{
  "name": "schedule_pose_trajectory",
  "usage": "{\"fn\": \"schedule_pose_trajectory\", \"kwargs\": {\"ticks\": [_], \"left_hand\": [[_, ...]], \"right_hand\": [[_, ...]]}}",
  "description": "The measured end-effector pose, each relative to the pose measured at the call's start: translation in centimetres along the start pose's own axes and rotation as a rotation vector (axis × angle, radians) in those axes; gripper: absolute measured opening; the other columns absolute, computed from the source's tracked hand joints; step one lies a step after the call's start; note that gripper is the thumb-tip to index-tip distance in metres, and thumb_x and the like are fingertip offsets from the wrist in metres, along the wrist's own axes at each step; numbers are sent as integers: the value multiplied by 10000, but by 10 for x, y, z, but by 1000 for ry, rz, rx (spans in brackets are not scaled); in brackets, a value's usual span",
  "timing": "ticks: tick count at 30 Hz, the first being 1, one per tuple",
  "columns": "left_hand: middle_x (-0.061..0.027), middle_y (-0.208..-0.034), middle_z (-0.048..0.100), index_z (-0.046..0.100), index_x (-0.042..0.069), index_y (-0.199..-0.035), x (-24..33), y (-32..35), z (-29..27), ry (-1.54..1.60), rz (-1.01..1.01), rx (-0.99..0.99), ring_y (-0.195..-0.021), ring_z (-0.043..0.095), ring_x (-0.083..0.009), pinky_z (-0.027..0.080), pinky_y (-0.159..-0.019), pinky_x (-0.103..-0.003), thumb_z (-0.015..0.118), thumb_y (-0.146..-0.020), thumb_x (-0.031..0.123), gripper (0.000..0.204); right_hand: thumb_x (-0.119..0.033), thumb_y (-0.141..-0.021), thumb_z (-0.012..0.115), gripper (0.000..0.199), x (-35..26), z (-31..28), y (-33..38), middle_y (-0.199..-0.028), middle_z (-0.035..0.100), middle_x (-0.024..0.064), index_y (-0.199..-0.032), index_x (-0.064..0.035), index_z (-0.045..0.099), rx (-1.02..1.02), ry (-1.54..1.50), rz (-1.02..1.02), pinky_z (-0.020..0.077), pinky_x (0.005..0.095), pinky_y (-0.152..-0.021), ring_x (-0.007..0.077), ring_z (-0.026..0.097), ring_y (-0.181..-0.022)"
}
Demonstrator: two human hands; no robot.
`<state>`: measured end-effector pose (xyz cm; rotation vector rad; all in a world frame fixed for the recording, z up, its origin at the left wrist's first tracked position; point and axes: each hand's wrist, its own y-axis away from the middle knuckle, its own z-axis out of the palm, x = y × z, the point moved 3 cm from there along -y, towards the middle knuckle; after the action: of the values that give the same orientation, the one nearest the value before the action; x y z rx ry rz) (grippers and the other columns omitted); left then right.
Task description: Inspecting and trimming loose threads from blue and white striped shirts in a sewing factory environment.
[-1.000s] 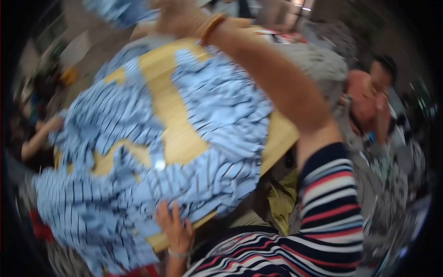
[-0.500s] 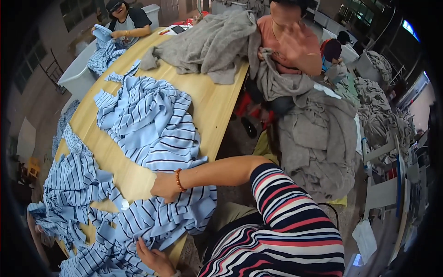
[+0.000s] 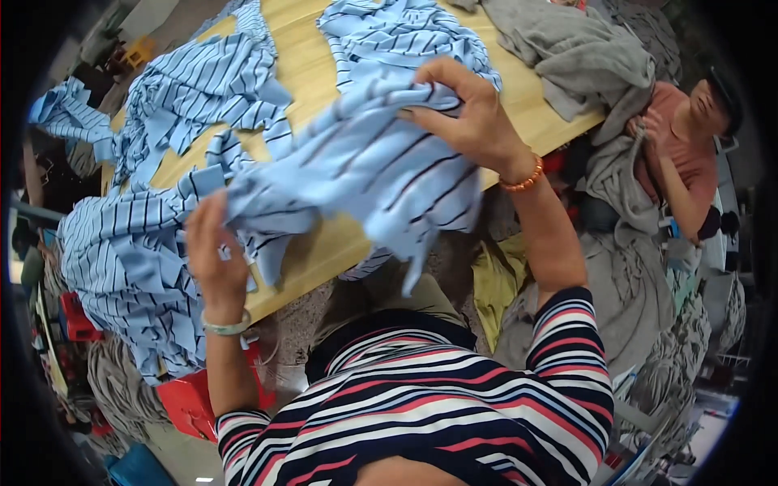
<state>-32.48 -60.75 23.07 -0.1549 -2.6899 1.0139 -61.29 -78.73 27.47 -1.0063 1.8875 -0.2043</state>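
Lifted over the table's near edge is a light blue garment piece (image 3: 365, 158) with dark stripes. My right hand (image 3: 474, 117) pinches its upper right edge between thumb and fingers, and the cloth hangs in a loose fold below. At the cloth's left end is my left hand (image 3: 217, 247), its fingers smeared by motion, so whether they grip it I cannot tell. Just beyond the left hand, a heap of the same blue striped cloth (image 3: 130, 267) droops over the table edge.
On the wooden table (image 3: 304, 49) lie more blue striped piles, one at far left (image 3: 203, 81) and one at far centre (image 3: 397, 36). Grey knitwear (image 3: 551, 49) covers the far right. A seated person (image 3: 681, 154) handles grey cloth there. A red stool (image 3: 190, 401) stands at lower left.
My view has tilted down and turned. The right hand has risen from the table with a blue striped piece lifted in it. My left hand has come up beside that cloth.
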Motion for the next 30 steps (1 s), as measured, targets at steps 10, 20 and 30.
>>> {"fn": "schedule_pose_trajectory", "kwargs": {"ticks": [10,20,30], "left_hand": [[-165,-1165,535,507,32,-1223,10,78,70,177,-122,-356,-1067,503,-346,387,-909,-431,712,-733,94,535],[-34,-813,602,579,-1,-1072,88,63,142,1191,-1011,-558,-645,567,-105,431,-500,-219,703,-838,196,330],[-119,-1189,534,460,-20,-1202,73,39,168,1517,-898,35,-1041,517,-200,406,-924,-331,477,-918,82,302]], "right_hand": [[-242,-817,659,416,90,5,96,-1073,647,160,-1165,-27,579,-176,325,559,473,357,-849,320,615,-991],[-247,-920,568,269,131,10,108,-921,647,33,-1004,-5,651,-44,-253,709,464,270,-778,91,545,-841],[-352,-851,626,373,85,45,110,-737,628,115,-885,20,625,-424,-312,358,442,323,-615,140,535,-667]]}}
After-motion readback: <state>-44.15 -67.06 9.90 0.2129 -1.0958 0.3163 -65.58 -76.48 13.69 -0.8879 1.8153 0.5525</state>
